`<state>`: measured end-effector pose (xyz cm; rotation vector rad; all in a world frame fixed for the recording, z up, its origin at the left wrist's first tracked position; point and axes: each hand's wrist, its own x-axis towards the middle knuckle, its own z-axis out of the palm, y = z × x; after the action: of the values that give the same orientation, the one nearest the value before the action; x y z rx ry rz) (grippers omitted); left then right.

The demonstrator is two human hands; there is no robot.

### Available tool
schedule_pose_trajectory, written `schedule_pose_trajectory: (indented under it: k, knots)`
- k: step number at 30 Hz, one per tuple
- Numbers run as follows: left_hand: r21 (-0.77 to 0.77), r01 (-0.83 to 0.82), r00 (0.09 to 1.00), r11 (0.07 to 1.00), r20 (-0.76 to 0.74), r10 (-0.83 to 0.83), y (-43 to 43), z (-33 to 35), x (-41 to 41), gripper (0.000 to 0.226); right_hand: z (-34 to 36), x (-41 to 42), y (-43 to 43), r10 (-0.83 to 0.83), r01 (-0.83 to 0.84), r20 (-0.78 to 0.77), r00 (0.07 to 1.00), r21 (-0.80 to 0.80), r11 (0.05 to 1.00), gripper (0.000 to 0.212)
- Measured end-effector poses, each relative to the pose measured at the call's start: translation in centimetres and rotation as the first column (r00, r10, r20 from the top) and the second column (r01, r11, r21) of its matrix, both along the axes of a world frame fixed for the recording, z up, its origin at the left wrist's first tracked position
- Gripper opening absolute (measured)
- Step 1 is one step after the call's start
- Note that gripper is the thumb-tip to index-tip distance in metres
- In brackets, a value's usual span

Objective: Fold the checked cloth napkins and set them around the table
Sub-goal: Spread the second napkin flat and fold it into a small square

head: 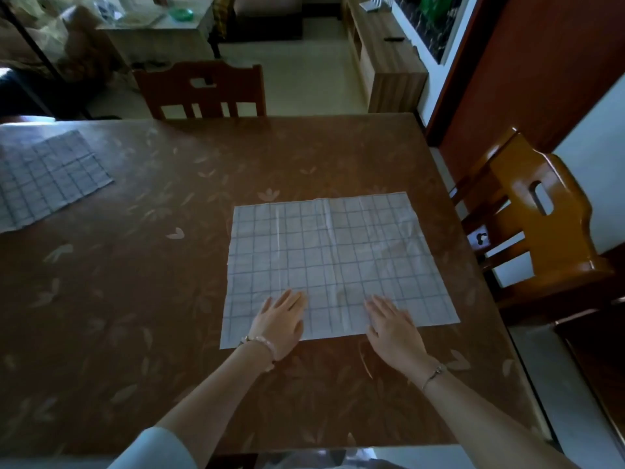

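Two bare hands lie flat, fingers straight, on the near edge of a pale square checked cloth napkin (pixel 334 262) spread open on a brown leaf-patterned table (pixel 135 316). The left hand (pixel 280 321) presses left of the napkin's centre crease, the right hand (pixel 394 328) right of it. A second grey checked napkin (pixel 44 179) lies far left of the first, well apart. A dark wooden chair (pixel 203 91) stands beyond the napkin.
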<state>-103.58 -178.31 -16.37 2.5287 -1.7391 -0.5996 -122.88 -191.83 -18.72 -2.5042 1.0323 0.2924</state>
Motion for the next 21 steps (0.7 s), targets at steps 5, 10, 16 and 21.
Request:
schedule_pose_trajectory:
  k: [5,10,16,21]
  knots:
    - [0.090,0.067,0.998,0.994,-0.012,-0.066,1.2,-2.5,-1.6,0.057,-0.6,-1.5,0.6,0.027,-0.028,-0.044,0.999,-0.016,0.999,0.055]
    - [0.041,0.104,0.991,0.994,0.075,-0.107,3.9,-3.8,-1.9,0.070,-0.9,-2.6,2.9,0.067,-0.068,-0.031,0.997,-0.043,0.997,0.058]
    - [-0.058,0.117,0.985,0.991,0.137,-0.108,6.2,-4.6,-3.3,0.071,-1.9,-4.4,3.9,0.140,-0.135,0.034,0.990,-0.121,0.983,0.060]
    - [-0.076,0.120,0.979,0.990,0.177,-0.105,5.9,-4.4,-3.9,0.068,-1.9,-4.4,3.3,0.182,-0.177,0.010,0.983,-0.185,0.966,0.064]
